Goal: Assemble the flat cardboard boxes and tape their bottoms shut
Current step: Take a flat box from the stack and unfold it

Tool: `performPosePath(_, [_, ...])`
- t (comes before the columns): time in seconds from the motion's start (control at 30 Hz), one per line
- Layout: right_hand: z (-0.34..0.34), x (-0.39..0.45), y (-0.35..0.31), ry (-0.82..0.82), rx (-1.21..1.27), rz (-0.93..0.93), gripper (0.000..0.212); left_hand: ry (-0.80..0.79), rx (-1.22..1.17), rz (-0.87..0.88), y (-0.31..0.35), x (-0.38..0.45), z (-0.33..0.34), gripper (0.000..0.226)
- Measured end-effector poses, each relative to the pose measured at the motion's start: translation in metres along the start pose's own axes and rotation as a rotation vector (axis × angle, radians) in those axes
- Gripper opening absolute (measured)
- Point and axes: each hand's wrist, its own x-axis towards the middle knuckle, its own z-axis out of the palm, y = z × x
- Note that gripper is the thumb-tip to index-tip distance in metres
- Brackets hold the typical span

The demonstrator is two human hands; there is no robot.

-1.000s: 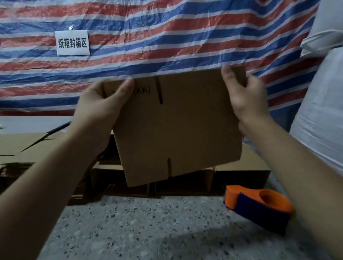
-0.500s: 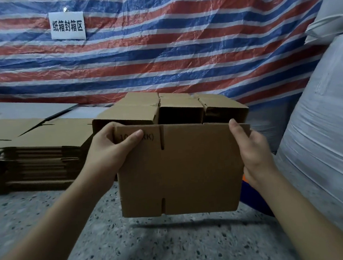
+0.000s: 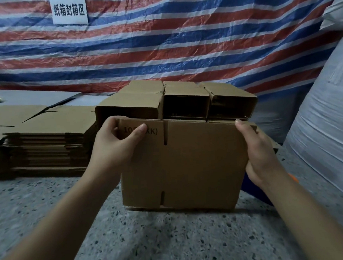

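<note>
Flat cardboard box (image 3: pixel 181 166) held upright between both hands, lower edge at or just above the speckled table (image 3: pixel 154 238); contact not discernible. Left hand (image 3: pixel 114 146) clamped on upper left corner, thumb over printed marking. Right hand (image 3: pixel 258 153) gripping right edge, fingers wrapped behind the panel. Directly beyond the hands: three assembled boxes (image 3: pixel 176 102) lying side by side, open ends facing the camera, interiors dark, contents not discernible. Beyond and outboard of left hand: stack of flat cartons (image 3: pixel 38 144). Below right wrist: blue and orange tape dispenser (image 3: pixel 257 190), mostly hidden. Striped tarp (image 3: pixel 180 43) behind. Versus half a second earlier: grips unchanged, box lower against the table.
</note>
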Motion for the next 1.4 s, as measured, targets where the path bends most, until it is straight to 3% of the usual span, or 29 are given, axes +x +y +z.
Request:
performPosePath(0.17, [0.000, -0.002, 0.002, -0.119, -0.047, 0.097, 0.045, 0.016, -0.015, -0.058, -0.003, -0.004, -0.003, 0.034])
performPosePath(0.33, [-0.012, 0.009, -0.011, -0.327, 0.181, 0.242, 0.064, 0.012, -0.040, -0.096, -0.004, -0.003, -0.005, 0.040])
performPosePath(0.47, [-0.011, 0.013, -0.017, -0.450, 0.211, 0.365, 0.056, 0.026, -0.045, -0.094, 0.001, -0.004, 0.001, 0.054])
performPosePath(0.57, [-0.007, 0.014, -0.020, -0.580, 0.189, 0.335, 0.043, 0.083, -0.062, -0.090, 0.003, -0.006, 0.006, 0.047])
performPosePath(0.63, [-0.006, 0.015, -0.020, -0.599, 0.189, 0.322, 0.050, 0.133, -0.064, -0.087, 0.001, -0.010, 0.007, 0.041])
performPosePath(0.9, [-0.006, 0.015, -0.020, -0.489, 0.089, 0.288, 0.044, 0.155, -0.058, -0.156, 0.006, -0.018, 0.017, 0.045])
performPosePath(1.0, [-0.004, 0.007, -0.018, -0.459, 0.123, 0.253, 0.044, 0.131, -0.094, -0.177, 0.007, -0.019, 0.017, 0.036])
performPosePath(1.1, [-0.001, 0.004, -0.022, -0.415, 0.107, 0.204, 0.041, 0.013, -0.128, -0.181, 0.010, -0.012, 0.014, 0.028])
performPosePath(1.2, [0.012, 0.000, -0.022, -0.278, 0.105, 0.140, 0.039, -0.164, -0.178, -0.229, 0.019, -0.003, 0.017, 0.040])
performPosePath(1.33, [0.027, -0.012, -0.005, -0.089, 0.053, 0.061, 0.036, -0.282, -0.359, -0.356, 0.018, -0.007, 0.019, 0.047])
performPosePath(1.4, [0.025, -0.015, -0.002, -0.079, 0.112, 0.110, 0.037, -0.293, -0.379, -0.374, 0.015, -0.008, 0.020, 0.047])
